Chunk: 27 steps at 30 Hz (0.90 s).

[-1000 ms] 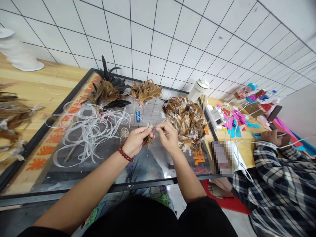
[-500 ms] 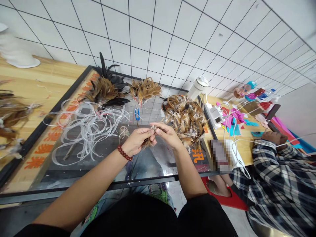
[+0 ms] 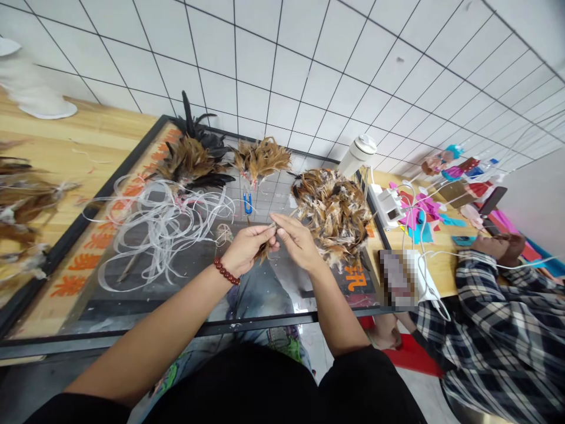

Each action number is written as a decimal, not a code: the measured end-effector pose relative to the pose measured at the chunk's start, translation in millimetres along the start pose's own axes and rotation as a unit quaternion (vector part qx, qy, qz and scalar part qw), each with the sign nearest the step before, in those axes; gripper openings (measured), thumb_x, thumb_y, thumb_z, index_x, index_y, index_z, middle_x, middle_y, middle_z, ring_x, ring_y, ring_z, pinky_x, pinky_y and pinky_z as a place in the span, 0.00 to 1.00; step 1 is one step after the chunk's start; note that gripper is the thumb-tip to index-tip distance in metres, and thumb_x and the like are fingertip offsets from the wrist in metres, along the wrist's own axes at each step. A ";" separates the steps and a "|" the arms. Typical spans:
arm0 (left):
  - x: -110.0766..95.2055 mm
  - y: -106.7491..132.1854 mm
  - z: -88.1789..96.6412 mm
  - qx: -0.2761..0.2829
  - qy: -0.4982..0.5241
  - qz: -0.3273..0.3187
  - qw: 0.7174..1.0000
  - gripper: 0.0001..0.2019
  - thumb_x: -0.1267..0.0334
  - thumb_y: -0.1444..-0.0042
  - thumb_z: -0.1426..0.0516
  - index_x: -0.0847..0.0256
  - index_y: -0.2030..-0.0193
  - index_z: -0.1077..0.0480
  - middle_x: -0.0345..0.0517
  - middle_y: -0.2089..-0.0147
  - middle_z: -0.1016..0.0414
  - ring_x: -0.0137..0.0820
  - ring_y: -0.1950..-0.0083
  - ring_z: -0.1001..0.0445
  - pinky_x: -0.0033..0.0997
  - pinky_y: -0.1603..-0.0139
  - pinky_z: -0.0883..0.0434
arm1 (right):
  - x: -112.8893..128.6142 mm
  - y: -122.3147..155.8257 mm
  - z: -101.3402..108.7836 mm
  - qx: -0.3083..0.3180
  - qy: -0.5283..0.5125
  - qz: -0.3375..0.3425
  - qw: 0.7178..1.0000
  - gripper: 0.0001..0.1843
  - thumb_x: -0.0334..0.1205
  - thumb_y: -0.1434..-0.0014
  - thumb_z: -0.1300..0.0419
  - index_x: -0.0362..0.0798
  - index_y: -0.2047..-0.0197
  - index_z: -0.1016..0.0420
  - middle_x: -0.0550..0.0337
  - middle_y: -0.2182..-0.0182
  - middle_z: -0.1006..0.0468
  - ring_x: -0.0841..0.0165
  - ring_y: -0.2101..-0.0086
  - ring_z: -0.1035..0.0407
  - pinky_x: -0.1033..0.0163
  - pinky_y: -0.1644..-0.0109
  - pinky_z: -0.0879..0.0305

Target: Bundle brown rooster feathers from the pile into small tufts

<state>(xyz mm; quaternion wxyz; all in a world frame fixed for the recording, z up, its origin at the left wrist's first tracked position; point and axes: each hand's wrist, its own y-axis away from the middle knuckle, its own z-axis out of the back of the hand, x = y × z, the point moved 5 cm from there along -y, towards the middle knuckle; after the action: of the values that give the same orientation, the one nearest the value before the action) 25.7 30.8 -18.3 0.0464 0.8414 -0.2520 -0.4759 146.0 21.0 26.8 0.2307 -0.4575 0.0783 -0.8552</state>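
My left hand, with a red bead bracelet at its wrist, is closed on a small bunch of brown feathers. The feathers hang down below its fingers. At the bunch's upper end, my right hand has its fingers close together against the tip; whether it pinches anything there is hidden. To the right lies a large heap of brown and white feathers. Beyond my hands are a tied brown feather bunch, a brown and black bunch and blue-handled snips. Loose white plastic strips tangle at the left.
A white bottle stands by the tiled wall. On the right are a power strip, cables, coloured paper and a phone-like blurred object. A person in a plaid sleeve sits there. More feathers lie far left.
My right hand's fingers have straightened and shifted slightly at the bunch's tip. My left hand keeps hold of the feathers. The whole view has moved a little.
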 end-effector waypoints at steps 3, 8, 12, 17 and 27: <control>0.4 -0.7 1.0 -0.011 0.010 -0.005 1.000 0.13 0.60 0.61 0.32 0.67 0.77 0.29 0.40 0.78 0.30 0.23 0.76 0.30 0.27 0.66 0.27 | -0.1 0.2 -4.4 0.025 0.005 0.007 1.000 0.21 0.44 0.34 0.53 0.56 0.40 0.34 0.56 0.42 0.30 0.65 0.42 0.38 0.52 0.36 0.47; -0.9 -0.7 1.2 -0.010 -0.003 -0.007 1.000 0.15 0.58 0.61 0.32 0.67 0.77 0.29 0.40 0.79 0.31 0.24 0.75 0.29 0.25 0.69 0.29 | -12.6 -0.7 -3.6 0.018 -0.098 -0.034 0.994 0.23 0.47 0.35 0.51 0.55 0.38 0.37 0.55 0.41 0.32 0.66 0.43 0.36 0.53 0.38 0.43; -3.0 1.5 -2.0 0.020 -0.014 0.005 1.000 0.15 0.57 0.60 0.32 0.67 0.77 0.29 0.41 0.78 0.30 0.27 0.74 0.26 0.24 0.70 0.30 | -18.6 -1.5 -0.8 0.022 -0.201 -0.070 0.977 0.22 0.50 0.38 0.47 0.56 0.42 0.31 0.57 0.42 0.30 0.66 0.43 0.36 0.55 0.38 0.43; 0.8 3.6 -4.3 0.051 -0.020 0.035 0.998 0.15 0.58 0.62 0.31 0.66 0.78 0.29 0.42 0.79 0.29 0.29 0.74 0.26 0.26 0.71 0.30 | -15.2 -0.7 -6.3 0.050 -0.290 -0.112 0.949 0.16 0.48 0.42 0.41 0.53 0.54 0.22 0.56 0.50 0.24 0.65 0.49 0.31 0.54 0.44 0.35; -6.6 -0.4 -3.6 0.052 -0.058 -0.039 0.996 0.17 0.54 0.57 0.34 0.64 0.63 0.24 0.47 0.66 0.22 0.31 0.63 0.25 0.31 0.57 0.31 | -27.5 -2.5 0.3 -0.118 -0.246 -0.112 0.956 0.06 0.43 0.48 0.36 0.50 0.72 0.19 0.57 0.62 0.20 0.66 0.58 0.28 0.55 0.47 0.35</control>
<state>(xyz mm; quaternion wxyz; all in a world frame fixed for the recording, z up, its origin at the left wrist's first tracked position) 26.0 33.6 -11.3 -0.0311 0.8229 -0.2457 -0.5113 158.5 36.1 7.4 0.0905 -0.6833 0.0677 -0.7213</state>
